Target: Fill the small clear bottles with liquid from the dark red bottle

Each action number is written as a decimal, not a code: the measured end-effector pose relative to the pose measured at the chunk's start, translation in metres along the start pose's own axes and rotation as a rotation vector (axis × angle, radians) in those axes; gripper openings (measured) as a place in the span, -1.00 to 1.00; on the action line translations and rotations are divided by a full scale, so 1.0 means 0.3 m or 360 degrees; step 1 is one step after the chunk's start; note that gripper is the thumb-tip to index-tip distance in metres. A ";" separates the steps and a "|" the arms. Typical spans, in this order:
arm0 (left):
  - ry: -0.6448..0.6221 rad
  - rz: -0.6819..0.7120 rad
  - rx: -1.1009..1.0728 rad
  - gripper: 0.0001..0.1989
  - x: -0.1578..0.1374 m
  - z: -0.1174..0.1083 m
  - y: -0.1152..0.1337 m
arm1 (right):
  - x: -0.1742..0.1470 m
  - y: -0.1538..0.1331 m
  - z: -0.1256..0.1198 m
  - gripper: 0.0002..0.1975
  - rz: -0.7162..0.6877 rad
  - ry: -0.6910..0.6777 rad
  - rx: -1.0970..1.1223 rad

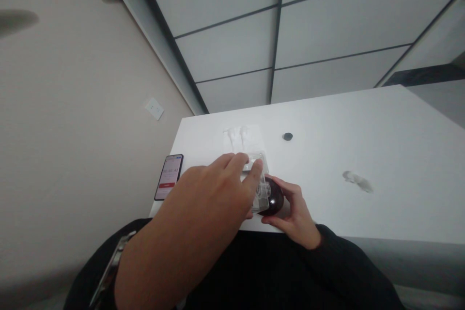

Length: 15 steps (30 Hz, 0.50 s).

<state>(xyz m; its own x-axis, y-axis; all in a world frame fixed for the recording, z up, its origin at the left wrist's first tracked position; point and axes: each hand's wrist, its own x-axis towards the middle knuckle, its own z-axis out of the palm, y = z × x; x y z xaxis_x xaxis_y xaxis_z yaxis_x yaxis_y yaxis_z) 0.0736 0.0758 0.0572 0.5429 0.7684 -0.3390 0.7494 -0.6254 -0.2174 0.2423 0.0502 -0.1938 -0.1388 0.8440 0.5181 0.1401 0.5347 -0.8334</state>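
Observation:
My left hand [221, 184] reaches across from the left, its fingers closed over a clear plastic case [261, 198] near the table's front edge. Against the right side of that case sits a dark, shiny, rounded object [275, 197], and my right hand [296, 213] grips it between thumb and fingers. The case hides part of the rounded object, and the back of my left hand covers much of the case. Just beyond my left fingers lies a clear bag [242, 138] with whitish shapes in it, too faint to name.
On the white table [319, 155], a phone [169, 178] with a timer on its screen lies at the left edge. A small dark disc [287, 136] is further back, and a crumpled whitish piece [358, 181] lies at right. A wall socket [154, 108] is at left.

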 end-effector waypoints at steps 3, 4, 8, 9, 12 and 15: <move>-0.0013 -0.0003 -0.0007 -0.50 0.002 -0.004 0.002 | 0.004 -0.003 0.002 -0.15 -0.0007 0.0004 0.0022; -0.0023 -0.0004 -0.0010 -0.51 0.002 -0.005 0.002 | 0.005 -0.004 0.002 -0.15 -0.0007 0.0008 0.0026; -0.0051 -0.0003 -0.0019 -0.51 0.000 -0.012 0.004 | 0.008 -0.011 0.001 -0.18 -0.0004 0.0005 0.0035; -0.0056 -0.0003 -0.0021 -0.51 -0.001 -0.012 0.003 | 0.008 -0.012 0.001 -0.18 -0.0004 0.0006 0.0031; -0.0068 -0.0005 -0.0022 -0.51 -0.001 -0.011 0.001 | 0.007 -0.010 0.002 -0.18 -0.0004 0.0020 0.0026; -0.0088 -0.0006 -0.0022 -0.52 0.001 -0.012 0.001 | 0.002 -0.003 0.006 -0.16 -0.0009 0.0029 0.0069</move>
<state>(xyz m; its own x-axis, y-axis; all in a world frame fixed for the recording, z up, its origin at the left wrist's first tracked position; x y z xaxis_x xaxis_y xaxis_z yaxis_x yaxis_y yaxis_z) 0.0753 0.0764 0.0602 0.5184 0.7619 -0.3884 0.7569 -0.6201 -0.2063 0.2404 0.0502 -0.1930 -0.1215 0.8416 0.5262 0.0968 0.5376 -0.8376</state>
